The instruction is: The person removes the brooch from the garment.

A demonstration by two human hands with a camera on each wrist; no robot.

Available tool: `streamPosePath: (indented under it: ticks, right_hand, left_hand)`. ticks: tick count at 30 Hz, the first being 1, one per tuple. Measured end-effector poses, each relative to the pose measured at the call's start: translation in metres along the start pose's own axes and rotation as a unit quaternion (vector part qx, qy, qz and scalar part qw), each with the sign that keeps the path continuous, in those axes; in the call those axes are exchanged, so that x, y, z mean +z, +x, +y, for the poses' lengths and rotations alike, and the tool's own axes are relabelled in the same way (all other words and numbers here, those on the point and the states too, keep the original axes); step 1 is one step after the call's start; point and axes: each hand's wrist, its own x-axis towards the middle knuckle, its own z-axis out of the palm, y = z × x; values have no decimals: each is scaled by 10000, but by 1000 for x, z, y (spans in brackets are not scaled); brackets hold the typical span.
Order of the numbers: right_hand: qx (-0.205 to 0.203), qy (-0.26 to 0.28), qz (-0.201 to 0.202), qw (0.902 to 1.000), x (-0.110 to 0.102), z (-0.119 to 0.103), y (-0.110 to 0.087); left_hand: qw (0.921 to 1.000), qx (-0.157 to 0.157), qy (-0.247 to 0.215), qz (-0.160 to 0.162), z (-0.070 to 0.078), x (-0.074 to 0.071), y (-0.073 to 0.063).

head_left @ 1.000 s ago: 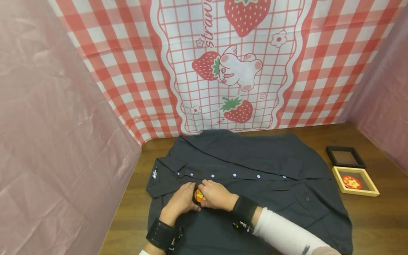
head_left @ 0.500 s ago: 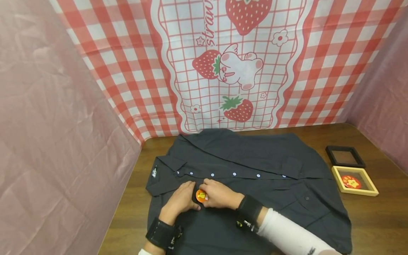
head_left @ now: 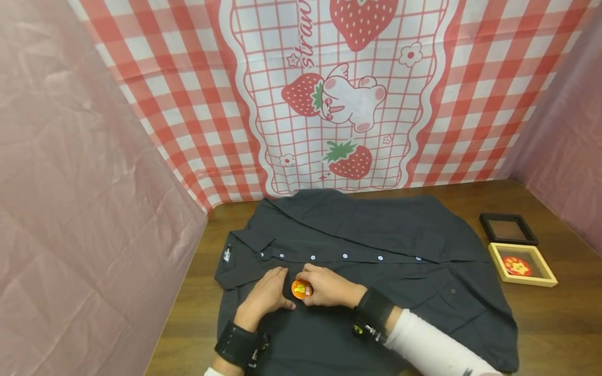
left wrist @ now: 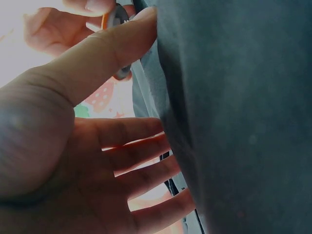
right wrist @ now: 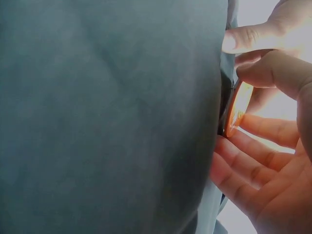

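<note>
A dark grey button shirt (head_left: 367,308) lies spread out, its collar toward the left. My right hand (head_left: 330,286) pinches a round orange button badge (head_left: 301,289) with a yellow figure on it, close over the shirt front. In the right wrist view the thumb and fingers hold the badge (right wrist: 240,108) by its rim, nearly edge-on to the cloth. Just left of it, my left hand (head_left: 267,292) rests on the shirt, thumb and fingers spread. The left wrist view shows its fairly straight fingers (left wrist: 141,170) touching the cloth; the badge's grey back (left wrist: 117,19) shows behind the thumb.
On the wooden table (head_left: 559,318) at the right lie a black frame (head_left: 509,228) and a pale wooden frame (head_left: 523,265) with a red and yellow round badge in it. A checked strawberry cloth (head_left: 352,104) hangs behind, with pink cloth (head_left: 94,209) along the left side.
My right hand has shifted slightly right with the orange badge, widening the gap to my left hand. More of the badge's face shows now. The left hand stays put.
</note>
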Motion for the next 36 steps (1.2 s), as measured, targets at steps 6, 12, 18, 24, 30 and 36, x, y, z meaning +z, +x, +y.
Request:
streamPosePath:
  ticks: [6, 12, 18, 24, 30, 36]
  right_hand:
    - [178, 82, -48, 9998, -3, 4, -4]
    - [295, 209, -43, 9993, -4, 6, -7]
    - [441, 312, 81, 9985, -3, 8, -11]
    - [469, 391, 184, 9980, -3, 10, -12]
    - [487, 393, 247, 9977, -4, 13, -14]
    - [497, 519, 321, 9969, -7, 14, -18]
  left_hand:
    - [10000, 21, 18, 55, 1, -2, 0]
    - [10000, 10, -23, 5, 2, -1, 0]
    - [10000, 26, -16, -38, 2, 0, 0]
    - [9999, 13, -119, -111, 4, -1, 1]
    - [9997, 52, -211, -142, 7, 0, 4]
    - [9994, 93, -308, -99, 9, 1, 4]
